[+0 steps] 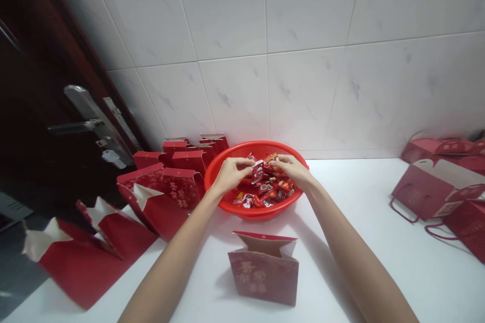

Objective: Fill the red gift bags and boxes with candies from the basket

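A red plastic basket (261,214) with wrapped candies (267,193) in it stands near the wall. Over its left half, my left hand (234,174) pinches a small dark-red packet (258,171) with white print. My right hand (291,167) is over the right half, its fingers closed on a red and gold candy (272,158). In front of the basket an open red paper bag (265,277) stands upright between my forearms; its inside is mostly hidden.
Several open red bags (182,186) stand at the left of the white table (341,181). Pink and red boxes with cord handles (424,192) are at the right. A tiled wall (303,86) rises behind; a dark door with a metal handle (76,126) is at the left.
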Motion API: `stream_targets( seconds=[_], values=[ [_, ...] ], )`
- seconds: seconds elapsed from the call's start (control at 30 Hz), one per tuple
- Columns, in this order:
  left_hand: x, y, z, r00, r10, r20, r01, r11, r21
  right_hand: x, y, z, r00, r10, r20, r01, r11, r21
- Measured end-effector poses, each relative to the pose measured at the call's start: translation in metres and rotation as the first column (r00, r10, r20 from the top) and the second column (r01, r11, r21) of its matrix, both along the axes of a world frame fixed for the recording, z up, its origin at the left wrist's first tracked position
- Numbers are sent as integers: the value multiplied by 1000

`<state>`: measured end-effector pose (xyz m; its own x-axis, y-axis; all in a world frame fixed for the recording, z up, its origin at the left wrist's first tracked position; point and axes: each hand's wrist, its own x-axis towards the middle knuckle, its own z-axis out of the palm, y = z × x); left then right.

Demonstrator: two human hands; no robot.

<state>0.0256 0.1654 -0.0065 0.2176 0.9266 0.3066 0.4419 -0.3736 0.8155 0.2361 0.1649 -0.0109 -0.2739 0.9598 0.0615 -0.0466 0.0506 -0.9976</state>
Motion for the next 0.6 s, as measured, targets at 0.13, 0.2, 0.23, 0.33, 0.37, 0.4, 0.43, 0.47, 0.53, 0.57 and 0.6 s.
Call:
stream_targets(
  seconds=[0.13,0.2,0.23,0.33,0.37,0.4,0.43,0.47,0.53,0.57,0.6],
  values=[
    [0,1,1,995,-47,93,53,997,-58,1,-3,2,997,82,7,-82,997,-8],
    [-1,1,2,990,-56,132,64,996,-54,2,-3,3,991,131,15,-131,991,-14],
    [-1,1,2,987,-64,150,72,996,-47,3,-3,4,987,159,16,-159,987,-18],
    [-1,1,2,978,-95,183,100,995,-19,4,-3,5,978,210,-1,-210,977,-23],
    [0,1,2,977,-99,187,102,995,-8,4,-3,5,979,205,-12,-205,979,-22],
    [1,1,2,978,-99,184,101,995,-2,4,-2,4,982,189,-24,-189,982,-19],
    [2,0,1,981,-103,168,105,994,-6,4,-2,4,985,170,-39,-171,985,-14],
    [3,0,1,983,-117,139,122,992,-23,3,-2,4,987,153,-55,-154,988,-9],
    [5,-1,0,979,-190,71,196,976,-92,3,-2,4,986,147,-83,-148,989,2],
    [5,-2,0,971,-236,43,239,962,-128,2,-2,3,984,155,-90,-155,988,6],
    [6,-2,0,962,-272,23,272,950,-152,2,-2,3,982,167,-93,-166,986,9]
  ],
)
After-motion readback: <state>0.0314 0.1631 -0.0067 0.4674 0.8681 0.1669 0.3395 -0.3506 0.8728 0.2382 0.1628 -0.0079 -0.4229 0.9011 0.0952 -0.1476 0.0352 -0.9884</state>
